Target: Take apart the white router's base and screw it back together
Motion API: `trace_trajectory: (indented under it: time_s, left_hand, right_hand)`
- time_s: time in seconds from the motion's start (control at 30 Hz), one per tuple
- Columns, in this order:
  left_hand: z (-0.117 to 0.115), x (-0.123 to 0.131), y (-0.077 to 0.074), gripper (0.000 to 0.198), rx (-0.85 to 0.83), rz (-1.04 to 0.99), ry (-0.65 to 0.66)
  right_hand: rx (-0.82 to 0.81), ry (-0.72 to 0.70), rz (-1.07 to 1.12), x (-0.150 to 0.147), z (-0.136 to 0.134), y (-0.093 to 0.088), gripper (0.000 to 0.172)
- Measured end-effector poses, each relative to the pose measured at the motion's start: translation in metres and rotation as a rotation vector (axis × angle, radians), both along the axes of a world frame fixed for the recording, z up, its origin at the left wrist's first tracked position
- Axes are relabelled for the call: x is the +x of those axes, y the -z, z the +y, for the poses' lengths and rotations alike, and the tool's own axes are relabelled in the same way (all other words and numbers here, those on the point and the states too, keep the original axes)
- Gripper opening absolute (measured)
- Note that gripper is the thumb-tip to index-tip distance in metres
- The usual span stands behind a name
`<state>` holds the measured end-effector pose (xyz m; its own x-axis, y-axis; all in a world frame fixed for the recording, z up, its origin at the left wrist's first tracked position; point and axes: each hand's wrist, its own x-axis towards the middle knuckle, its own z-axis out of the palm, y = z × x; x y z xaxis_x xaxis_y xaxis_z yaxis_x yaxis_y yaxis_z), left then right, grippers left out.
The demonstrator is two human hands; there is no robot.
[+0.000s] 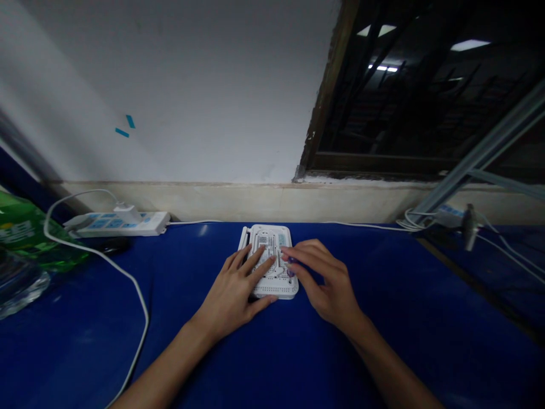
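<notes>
Near the middle of a blue-covered desk (383, 341), a flat white plastic device with rows of small vent holes (276, 289) lies with its ridged face up, just in front of the person at work. The person's left hand (232, 292) rests open on it, fingers spread across that face and the thumb out near its lower edge, not clamped as far as I can see. The right hand (326, 281) reaches in from the other side, its fingers (298, 258) close together and curved over the device's right half. Whether that grip is closing on the device I cannot tell. A small purple spot (290, 272) shows beneath those fingers, too small to identify. Off to the left sit a white power strip (119, 224) with a white plug (126, 213), a looping white cable (140, 295) and a bright green plastic package (25, 233) beside a clear glassy object (17, 287). Over on the right lie a bundle of thin white wires (411, 223) and a slanting aluminium rail (485, 147). Beyond the desk rises a beige skirting band (255, 201), then a white wall (191, 96) marked by two blue tape scraps (125, 126), beside a dark window in a wooden frame (330, 85).
</notes>
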<state>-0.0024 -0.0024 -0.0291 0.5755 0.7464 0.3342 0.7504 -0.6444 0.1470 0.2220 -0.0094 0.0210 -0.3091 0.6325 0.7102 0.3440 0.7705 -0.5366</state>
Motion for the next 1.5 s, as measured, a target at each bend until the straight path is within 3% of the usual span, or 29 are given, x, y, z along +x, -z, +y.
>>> trace_trajectory:
  time_s: [0.17,0.37,0.6,0.83,1.07,1.23,1.33,1.43,1.5]
  left_hand:
    - [0.0,0.0,0.0,0.076,-0.012,-0.012,0.001]
    - [-0.001,0.001,0.0,0.078,-0.027,-0.01,-0.007]
    - [-0.003,0.002,-0.005,0.075,-0.064,-0.017,-0.012]
    - [-0.003,0.001,-0.005,0.075,-0.078,-0.053,-0.009]
    - [-0.003,0.001,-0.006,0.076,-0.075,-0.032,-0.017]
    - [-0.002,0.001,-0.004,0.076,-0.056,-0.007,-0.022]
    - [-0.002,0.001,-0.002,0.076,-0.031,-0.005,-0.019]
    - [-0.002,0.001,-0.001,0.077,-0.009,-0.008,-0.015]
    - [-0.001,0.002,0.0,0.076,-0.003,-0.012,-0.011]
  right_hand:
    - [-0.018,0.064,0.043,-0.003,0.002,0.004,0.025]
    - [-0.092,0.0,-0.033,0.006,0.002,0.001,0.042]
    - [-0.008,0.052,-0.058,0.008,0.002,-0.003,0.026]
    - [-0.059,0.044,-0.145,0.011,-0.001,-0.007,0.044]
    - [0.041,0.137,-0.092,0.013,0.004,-0.006,0.026]
    - [-0.077,0.055,-0.169,0.017,0.004,-0.005,0.045]
    - [-0.028,0.029,-0.119,0.017,0.004,-0.004,0.039]
    - [0.033,0.098,-0.05,0.015,0.005,-0.003,0.026]
    - [0.023,0.128,-0.063,0.015,0.006,-0.003,0.026]
